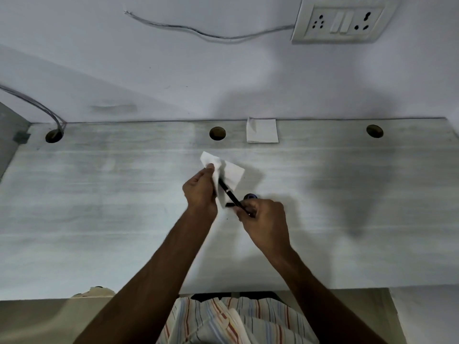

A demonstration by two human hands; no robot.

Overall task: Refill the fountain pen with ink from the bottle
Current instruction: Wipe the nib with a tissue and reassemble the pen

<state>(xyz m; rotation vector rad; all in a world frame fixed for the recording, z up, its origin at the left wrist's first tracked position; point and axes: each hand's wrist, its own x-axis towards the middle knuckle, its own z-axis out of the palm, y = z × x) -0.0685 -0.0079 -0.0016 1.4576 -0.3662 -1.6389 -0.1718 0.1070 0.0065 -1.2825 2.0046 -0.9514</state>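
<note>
Both forearms reach forward from the bottom of the view over the pale wood-grain surface [99, 207]. The right hand [264, 223] closes its grip on the lower end of the black fountain pen [229, 196], which points up and left. The left hand [201, 188] pinches a white tissue [229, 173] around the pen's upper end. Behind the right hand, the dark ink bottle [250, 196] stands on the surface, partly hidden. Farther, near the wall, lies a folded tissue stack [262, 130].

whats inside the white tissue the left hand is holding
The front end of the black pen runs into the tissue pinched by the left hand. Its tip is covered, so any ink there is hidden. The right hand grips the back end.
</note>
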